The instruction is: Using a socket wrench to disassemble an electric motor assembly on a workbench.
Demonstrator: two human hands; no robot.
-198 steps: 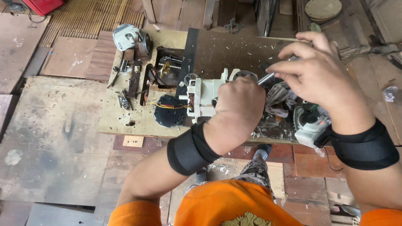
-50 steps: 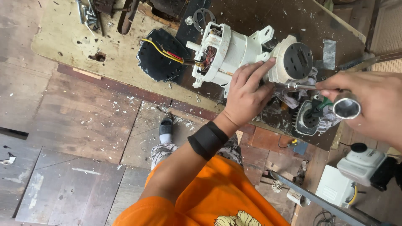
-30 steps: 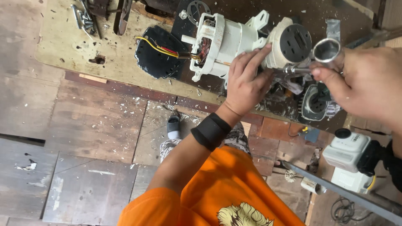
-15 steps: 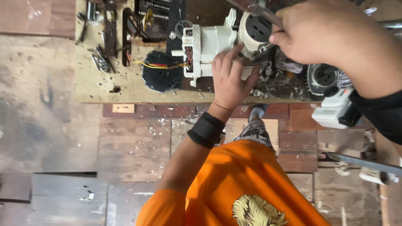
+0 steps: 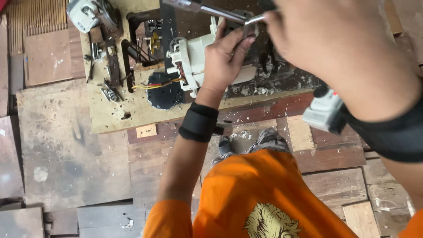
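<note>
My left hand (image 5: 227,57) grips a white electric motor (image 5: 190,59) that lies on a low wooden board (image 5: 110,112). Copper windings and yellow and red wires show at the motor's left end, next to a round black part (image 5: 162,91). My right hand (image 5: 339,48) fills the upper right of the view, close to the camera. It holds a metal socket wrench (image 5: 207,9) whose head sits above the motor by my left fingertips. Both wrists wear black bands.
Screws, metal brackets and small tools (image 5: 108,75) lie scattered on the board's left part. A white appliance housing (image 5: 83,13) sits at the board's far corner. A white and black power tool (image 5: 324,112) shows under my right forearm. Worn wooden floor planks surround the board.
The view has swung and closed in on the board. My right hand has risen toward the camera with the wrench. My left hand stays on the motor.
</note>
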